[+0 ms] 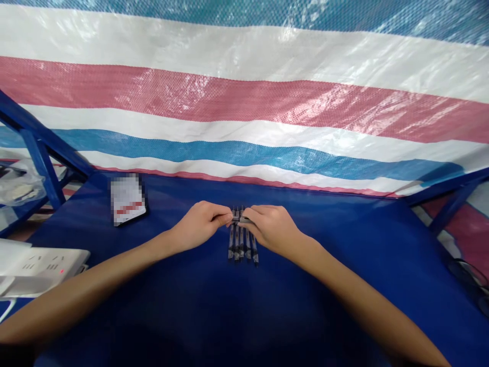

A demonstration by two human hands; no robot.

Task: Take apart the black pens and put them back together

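Pens of slim black and clear plastic [241, 243], about six, lie side by side in a tight row on a dark blue cloth-covered table top [191, 316], their lengths running from 12 to 6 o'clock, directly in front of the person. Left hand [200, 223] reaches in from 8 o'clock and right hand [271, 228] from 4 o'clock, both over the upper ends of the row. Their fingers are narrow, with the left fingertips [226, 219] and right fingertips [246, 216] pinched close together on a small dark piece with a metallic glint [240, 219], which lies crosswise at the top of the row; it is too small to identify. At 10 o'clock from the pens, a pixelated white card with a red band [127, 199] rests on the cloth, well apart from the hands. Further out, a white power strip with a red light [38, 265] sits at 8 o'clock, a clear plastic bag [19, 186] at 10 o'clock beyond a blue metal frame [42, 163], and a black cable [468, 278] at 4 o'clock. A red, white and blue striped woven tarp [244, 102] hangs behind the table
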